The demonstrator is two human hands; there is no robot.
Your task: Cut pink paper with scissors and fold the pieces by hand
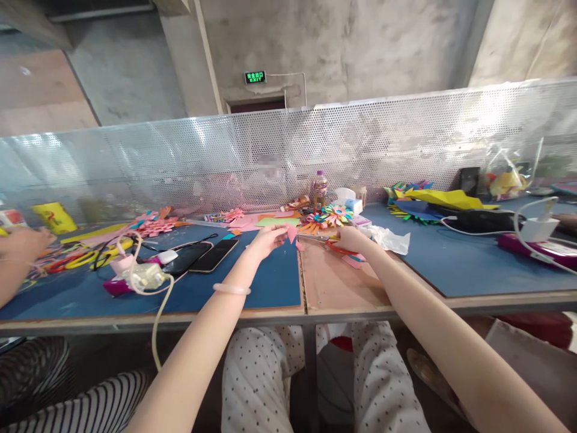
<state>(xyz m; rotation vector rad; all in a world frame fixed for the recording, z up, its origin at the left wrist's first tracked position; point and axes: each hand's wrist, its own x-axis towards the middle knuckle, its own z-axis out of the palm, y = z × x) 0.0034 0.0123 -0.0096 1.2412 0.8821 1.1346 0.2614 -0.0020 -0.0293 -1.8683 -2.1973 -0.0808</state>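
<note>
My left hand (267,239) pinches a small pink paper piece (292,232) above the seam between the blue mat (265,282) and the bare wooden board (333,282). My right hand (350,239) is closed around red-handled scissors (332,245), whose blades point left toward the pink paper. More pink scraps (353,260) lie just beneath my right hand. A multicoloured paper flower (331,215) sits just beyond both hands.
Two phones (202,255), a pink charger with white cable (137,275) and pink paper flowers (155,225) lie to the left, where another person's hand (22,243) works. A bottle (319,189), crumpled plastic (390,237), yellow paper (444,197) and a perforated metal screen (270,156) stand beyond.
</note>
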